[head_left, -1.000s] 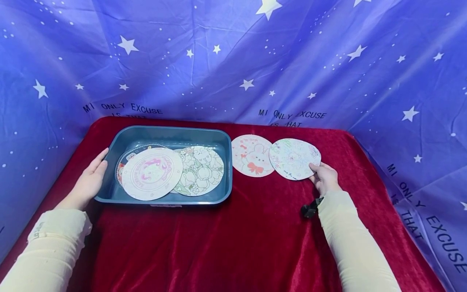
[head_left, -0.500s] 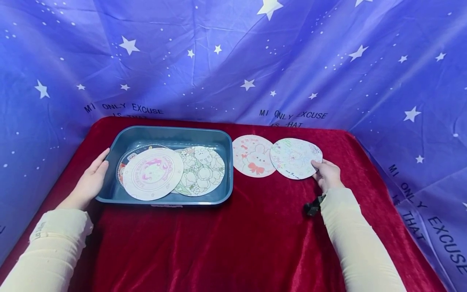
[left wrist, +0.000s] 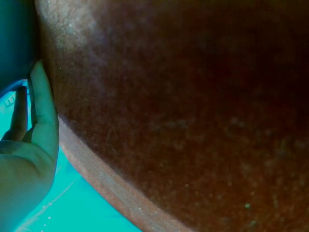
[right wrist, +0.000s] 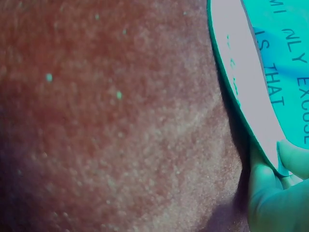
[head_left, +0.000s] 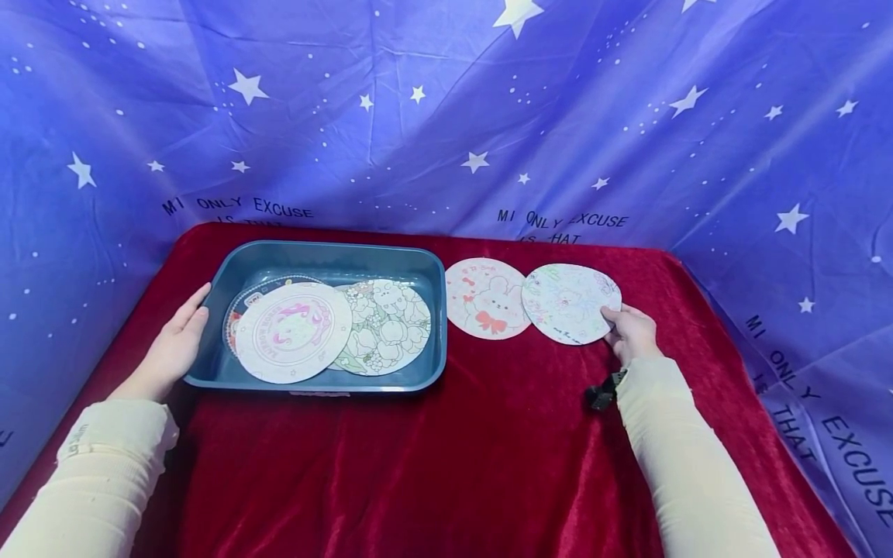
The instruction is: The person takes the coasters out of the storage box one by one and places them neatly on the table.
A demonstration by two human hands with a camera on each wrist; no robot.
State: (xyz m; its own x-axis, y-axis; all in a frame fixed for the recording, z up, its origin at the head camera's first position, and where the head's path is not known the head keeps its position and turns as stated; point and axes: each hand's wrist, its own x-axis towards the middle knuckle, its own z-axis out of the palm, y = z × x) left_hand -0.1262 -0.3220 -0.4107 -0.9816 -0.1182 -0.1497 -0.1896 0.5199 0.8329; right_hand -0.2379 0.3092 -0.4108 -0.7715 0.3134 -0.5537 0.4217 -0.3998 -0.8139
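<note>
Closest to the person, two pale sleeves [head_left: 112,473] lead out to the hands across a red velvety tabletop [head_left: 432,480]. Beneath the right cuff sits a small black object [head_left: 603,391].

The left hand [head_left: 170,349] lies with extended fingers against the outer left side of a dark blue-green bin [head_left: 391,267]. The right hand [head_left: 631,333] pinches the near right edge of a round scribble-patterned card [head_left: 568,302], thumb on top and fingers below; at that edge the card is raised off the cloth.

Just right of the left hand, inside the bin, a pink-printed disc [head_left: 293,333] partly covers a dark-edged disc [head_left: 242,306]; beyond them rests a leafy line-drawn disc [head_left: 387,329]. Between the bin and the right hand's card lies a bow-and-animal disc [head_left: 484,298], its right edge overlapped in view by that card.

Farther than both hands hangs a blue starry backdrop [head_left: 418,155].
</note>
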